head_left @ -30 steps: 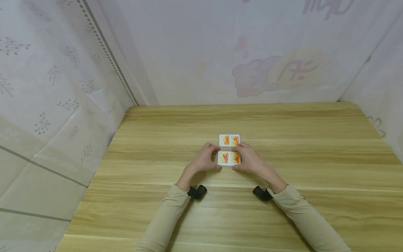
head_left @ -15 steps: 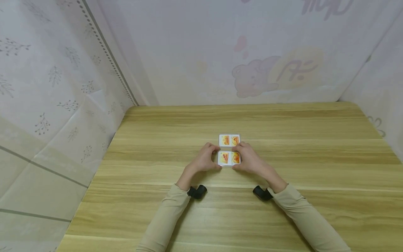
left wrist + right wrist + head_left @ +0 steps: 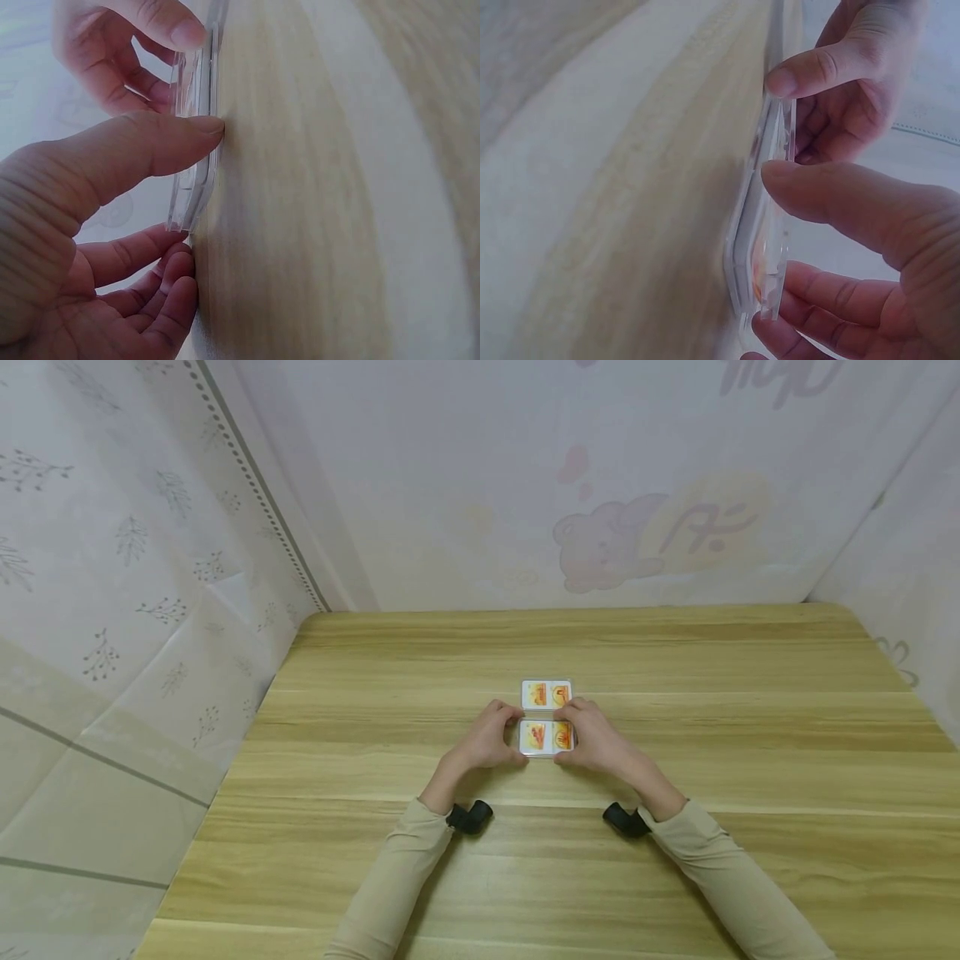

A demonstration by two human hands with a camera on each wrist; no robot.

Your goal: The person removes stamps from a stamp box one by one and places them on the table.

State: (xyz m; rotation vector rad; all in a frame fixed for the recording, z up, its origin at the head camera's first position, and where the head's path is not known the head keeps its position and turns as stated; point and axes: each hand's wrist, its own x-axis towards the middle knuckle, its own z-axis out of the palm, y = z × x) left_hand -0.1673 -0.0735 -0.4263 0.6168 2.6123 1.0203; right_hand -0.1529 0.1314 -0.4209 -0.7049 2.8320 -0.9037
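Note:
A flat clear plastic case with a white insert and two orange-yellow pictures lies near the middle of the wooden table. At its left end my left hand grips it, thumb on the near edge and fingers at the far side. My right hand holds the right end in the same way, covering that corner. Seen from the left wrist, the case stands edge-on between thumb and fingers, its layered clear walls showing. Just beyond it lies a second, similar case, close to the fingertips of both hands.
The wood-grain table reaches back to a pale printed curtain. Another patterned curtain hangs along the left side. Black wrist devices sit at both cuffs, above the tabletop.
The near case has shifted very slightly to the right between both hands. The far case and the hands' hold look the same.

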